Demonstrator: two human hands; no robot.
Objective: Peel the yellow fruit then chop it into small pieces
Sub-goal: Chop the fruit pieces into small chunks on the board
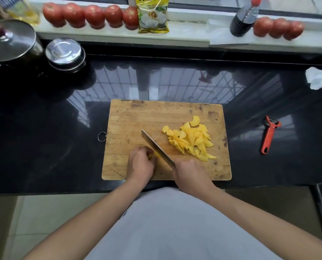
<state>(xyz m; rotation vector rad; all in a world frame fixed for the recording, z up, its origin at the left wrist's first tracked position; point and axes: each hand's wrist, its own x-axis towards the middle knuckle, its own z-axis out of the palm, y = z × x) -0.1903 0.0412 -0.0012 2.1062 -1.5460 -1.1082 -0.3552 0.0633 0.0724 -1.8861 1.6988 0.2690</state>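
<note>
Wooden and well scarred, the cutting board (137, 113) is laid on a glossy black surface (43, 137), with a metal ring (102, 136) hanging at its left edge. On the right half of the board a heap of cut yellow pieces (191, 139) is spread. A last bit of yellow fruit (153, 157) is pinned to the board near its front edge by the left hand (140, 163), whose fingers are curled over it (most of the fruit is hidden beneath them). The knife (156, 148) is gripped by the right hand (191, 175), closed round the handle, which is itself covered by the hand. The blade is angled away toward the upper left, and its edge is set down just beside the left fingertips, against the held fruit.

A red peeler (269, 135) is left on the surface, well apart to the right of the board. A crumpled white cloth or paper (317, 77) is seen near the far right edge. Two lidded metal pots (64, 53) are placed at the far left. Along the pale ledge behind, red tomatoes (92, 15) are lined up in a row, with a yellow packet (153, 17) and a dark bottle (243, 20) stood among them, and three more tomatoes at the right.
</note>
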